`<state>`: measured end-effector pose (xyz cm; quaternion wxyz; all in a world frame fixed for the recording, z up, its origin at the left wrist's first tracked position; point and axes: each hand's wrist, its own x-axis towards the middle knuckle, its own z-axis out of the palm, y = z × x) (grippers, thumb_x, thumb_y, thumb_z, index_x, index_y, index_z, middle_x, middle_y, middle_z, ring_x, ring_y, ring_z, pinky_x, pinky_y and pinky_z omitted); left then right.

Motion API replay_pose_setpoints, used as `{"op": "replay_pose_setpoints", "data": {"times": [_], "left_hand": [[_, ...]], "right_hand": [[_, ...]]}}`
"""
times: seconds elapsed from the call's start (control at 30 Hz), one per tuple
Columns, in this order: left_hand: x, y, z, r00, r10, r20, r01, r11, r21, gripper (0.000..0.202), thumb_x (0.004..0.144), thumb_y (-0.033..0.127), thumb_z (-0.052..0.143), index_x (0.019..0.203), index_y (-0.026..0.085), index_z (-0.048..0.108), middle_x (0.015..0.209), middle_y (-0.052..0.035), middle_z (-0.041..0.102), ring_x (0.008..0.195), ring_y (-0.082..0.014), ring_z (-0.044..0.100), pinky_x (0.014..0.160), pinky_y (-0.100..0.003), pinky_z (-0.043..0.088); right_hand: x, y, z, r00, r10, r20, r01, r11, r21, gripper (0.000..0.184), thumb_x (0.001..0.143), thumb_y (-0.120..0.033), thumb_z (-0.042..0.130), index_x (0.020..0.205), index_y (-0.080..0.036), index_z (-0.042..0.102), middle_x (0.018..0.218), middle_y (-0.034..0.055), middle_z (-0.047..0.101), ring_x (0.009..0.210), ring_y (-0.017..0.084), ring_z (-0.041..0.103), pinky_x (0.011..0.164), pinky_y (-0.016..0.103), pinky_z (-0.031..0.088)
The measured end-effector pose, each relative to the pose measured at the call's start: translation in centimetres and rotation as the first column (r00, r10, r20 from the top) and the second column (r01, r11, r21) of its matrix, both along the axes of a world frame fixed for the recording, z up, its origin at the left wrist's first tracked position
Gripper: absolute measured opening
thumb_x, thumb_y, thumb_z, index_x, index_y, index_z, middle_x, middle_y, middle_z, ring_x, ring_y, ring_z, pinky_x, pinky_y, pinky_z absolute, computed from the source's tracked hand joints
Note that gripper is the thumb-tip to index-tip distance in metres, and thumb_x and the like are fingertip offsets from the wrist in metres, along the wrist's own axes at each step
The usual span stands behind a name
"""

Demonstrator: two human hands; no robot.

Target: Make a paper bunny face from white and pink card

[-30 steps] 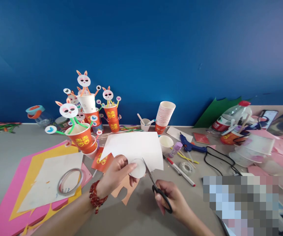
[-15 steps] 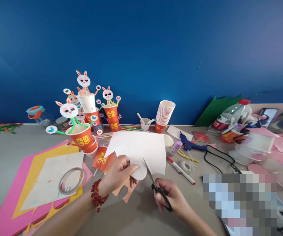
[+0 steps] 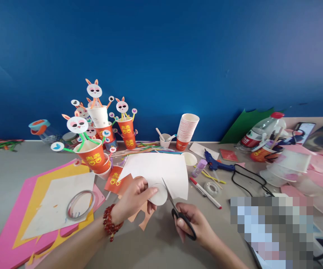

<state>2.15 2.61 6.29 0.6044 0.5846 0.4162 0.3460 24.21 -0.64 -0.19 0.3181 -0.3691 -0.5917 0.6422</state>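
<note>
Right hand [image 3: 197,221] half-curled around black-handled scissors [image 3: 174,202]

Craft workspace, grey table [image 3: 150,252] against blue wall [image 3: 161,67], coloured paper [image 3: 8,228] layered at left, glue gun [image 3: 219,165], glue stick [image 3: 199,168], marker [image 3: 206,193], scissors [image 3: 171,199], stacked cups [image 3: 187,129], rabbit-faced cup figures [image 3: 77,124], pipe cleaners [image 3: 1,145]

Blue wall [image 3: 161,56], lighter at upper right; pale strip [image 3: 208,142] edging grey tabletop [image 3: 7,175].
</note>
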Motion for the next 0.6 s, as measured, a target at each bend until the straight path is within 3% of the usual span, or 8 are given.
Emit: {"op": "replay_pose_setpoints", "data": {"times": [0.6], "left_hand": [[-0.27, 0.25, -0.42, 0.999, -0.02, 0.027, 0.019, 1.0, 0.009, 0.033, 0.09, 0.038, 0.056, 0.071, 0.012, 0.062, 0.055, -0.0026, 0.064, 0.042, -0.0117, 0.059, 0.041, -0.019, 0.045]], "right_hand": [[0.09, 0.14, 0.03, 1.0, -0.004, 0.019, 0.004, 1.0, 0.019, 0.055, 0.075, -0.072, 0.061, 0.064, -0.022, 0.043, 0.045, -0.0018, 0.054, 0.038, 0.009, 0.042, 0.043, 0.022, 0.026]]}}
